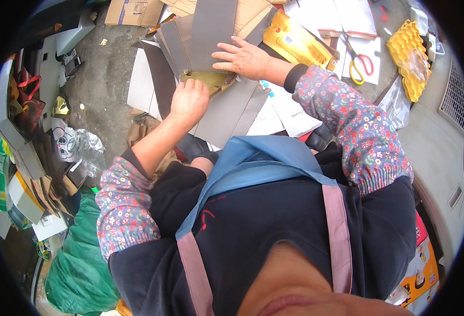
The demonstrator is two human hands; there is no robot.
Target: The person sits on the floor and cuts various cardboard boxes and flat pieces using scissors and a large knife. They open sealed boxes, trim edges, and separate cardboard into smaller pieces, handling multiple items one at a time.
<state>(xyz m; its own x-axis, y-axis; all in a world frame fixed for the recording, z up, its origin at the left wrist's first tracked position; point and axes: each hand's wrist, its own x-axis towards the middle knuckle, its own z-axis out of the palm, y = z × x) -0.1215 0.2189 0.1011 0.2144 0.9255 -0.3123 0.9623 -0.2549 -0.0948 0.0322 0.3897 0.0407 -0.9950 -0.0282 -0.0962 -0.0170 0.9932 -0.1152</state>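
Before me lies a partly flattened dark grey cardboard box [213, 37], its panels spread over other papers. An olive-gold piece [210, 80] shows in its middle, with a worn edge at the right. The curled fingers of my left hand [190, 98] grip the near left edge of that piece. My right hand [245, 59] is spread over the grey panel, palm down, fingers pointing left; whether it presses on the panel is hard to see. Nothing shows in its fingers. Right of it lies a gold printed packet [295, 41].
Scissors [358, 65] with one red and one yellow handle lie on paper at the right. Beyond them is a yellow egg-crate-shaped tray [409, 61]. Cardboard scraps [38, 193], clear plastic [89, 150] and a green sack [81, 260] crowd my left.
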